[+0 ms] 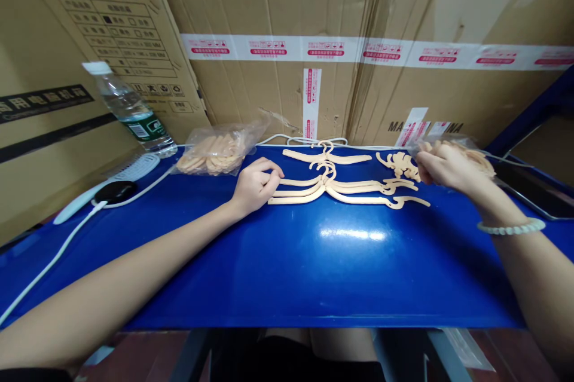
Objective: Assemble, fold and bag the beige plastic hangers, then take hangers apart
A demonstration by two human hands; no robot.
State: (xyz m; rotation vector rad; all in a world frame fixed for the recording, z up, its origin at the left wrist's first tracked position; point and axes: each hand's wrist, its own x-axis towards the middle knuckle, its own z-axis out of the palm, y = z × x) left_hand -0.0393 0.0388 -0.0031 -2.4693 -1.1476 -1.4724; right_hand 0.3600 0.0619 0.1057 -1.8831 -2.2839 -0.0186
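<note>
My left hand rests with its fingers curled beside the left ends of a row of peach-coloured plastic hangers. What its fingers hold, if anything, is hidden. The nearest hangers have hooked end pieces on their right arms. One more hanger lies behind them without such pieces. My right hand is closed over the right side of a small pile of peach hook pieces, in front of a clear bag of peach parts. Its fingertips are out of sight.
Another clear bag of peach parts lies at the back left. Left of it stand a water bottle, a pale blue long-handled item and a black puck with a white cable. Cardboard boxes wall the back of the blue table.
</note>
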